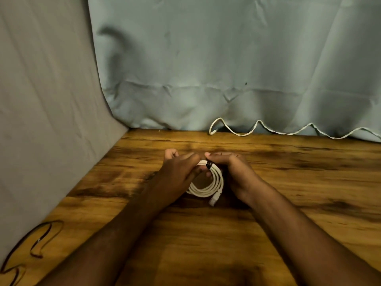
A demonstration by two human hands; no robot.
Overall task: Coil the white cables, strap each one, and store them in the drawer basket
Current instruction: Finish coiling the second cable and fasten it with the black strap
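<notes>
Seen from the head camera, a person's two bare forearms reach over a wooden worktop (288,172) to a coiled white cable (208,188) lying near its middle. The left hand (178,168) covers the coil's left side, fingers curled over its far edge and gripping the loops; how much of the coil sits under the palm is hidden. The right hand (228,164) pinches at a black strap (208,164) that crosses the coil's far edge, thumb and fingertips closed on it, though motion blur makes the exact grip hard to read. One white plug end (214,201) pokes out at the coil's near right edge.

A second white cable (257,129) lies uncoiled in loose waves along the back of the worktop, against the foot of a pale blue-green cloth backdrop (226,58); its right end runs out of the picture. A grey cloth (41,100) hangs at the left. Thin dark straps or cords (41,240) lie at the near left edge, blurred and partly cut off, too unclear to identify.
</notes>
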